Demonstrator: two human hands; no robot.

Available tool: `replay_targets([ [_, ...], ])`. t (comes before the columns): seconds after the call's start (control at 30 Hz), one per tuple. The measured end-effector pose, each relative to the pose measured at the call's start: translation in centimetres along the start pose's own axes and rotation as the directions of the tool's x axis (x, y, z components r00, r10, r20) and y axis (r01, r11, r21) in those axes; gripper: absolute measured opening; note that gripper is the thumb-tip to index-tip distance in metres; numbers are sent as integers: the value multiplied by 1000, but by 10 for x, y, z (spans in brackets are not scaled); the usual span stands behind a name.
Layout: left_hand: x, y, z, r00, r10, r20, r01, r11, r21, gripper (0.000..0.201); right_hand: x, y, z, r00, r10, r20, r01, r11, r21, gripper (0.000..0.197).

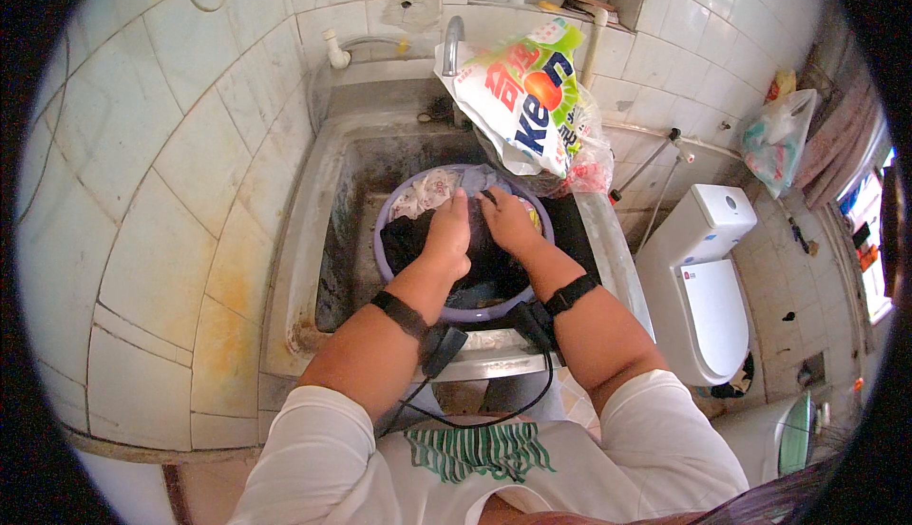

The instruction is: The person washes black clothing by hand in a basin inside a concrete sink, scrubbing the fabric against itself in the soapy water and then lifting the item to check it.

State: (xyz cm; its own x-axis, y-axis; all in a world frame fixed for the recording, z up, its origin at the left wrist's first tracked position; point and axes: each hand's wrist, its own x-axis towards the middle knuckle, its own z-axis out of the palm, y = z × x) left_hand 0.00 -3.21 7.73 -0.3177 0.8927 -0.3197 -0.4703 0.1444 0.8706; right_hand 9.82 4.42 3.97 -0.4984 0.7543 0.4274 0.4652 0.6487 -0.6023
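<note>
Where pale tiled walls [161,230] close in on the left, a wide, stained metal sink [293,268] fills the middle of the view. Right of it stands a white toilet [717,311], its lid down. At the sink's far right corner leans a white plastic bag [484,83] with bright printing, beside a curved metal tap [454,40]. Inside the sink sits a round purple basin [465,315] heaped with laundry, mostly black cloth [404,238], with a pale patterned cloth [432,190] by the far rim. Both hands are in the basin, close together over the black cloth: the left hand [450,230] has its fingers nearly straight, the right hand [510,221] bends its fingers inward against the cloth. I cannot tell whether either grips it. Black straps [400,314] circle both forearms.
</note>
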Motion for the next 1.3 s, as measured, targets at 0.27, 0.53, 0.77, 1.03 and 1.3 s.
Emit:
replay_targets([
  [0.27, 34, -24, -38, 930, -129, 344, 296, 817, -495, 34, -11, -69, -9, 962, -211, 172, 185, 971, 151, 33],
  [0.53, 19, -15, -5, 984, -123, 131, 150, 963, -223, 38, 3, -19, -8, 984, 154, -86, -158, 987, -40, 35],
  [0.77, 71, -55, -65, 920, -42, 389, 181, 927, -328, 37, -8, -66, -7, 981, -152, 124, 139, 984, 111, 31],
  [1.03, -3, 1, 5, 982, -171, 78, 182, 966, -182, 46, 5, 3, 2, 989, 117, -93, -118, 993, -6, 36],
  [1.3, 50, -43, -43, 982, -91, 165, 148, 914, -377, 49, -11, -70, -6, 989, -101, 105, 95, 994, 57, 28],
])
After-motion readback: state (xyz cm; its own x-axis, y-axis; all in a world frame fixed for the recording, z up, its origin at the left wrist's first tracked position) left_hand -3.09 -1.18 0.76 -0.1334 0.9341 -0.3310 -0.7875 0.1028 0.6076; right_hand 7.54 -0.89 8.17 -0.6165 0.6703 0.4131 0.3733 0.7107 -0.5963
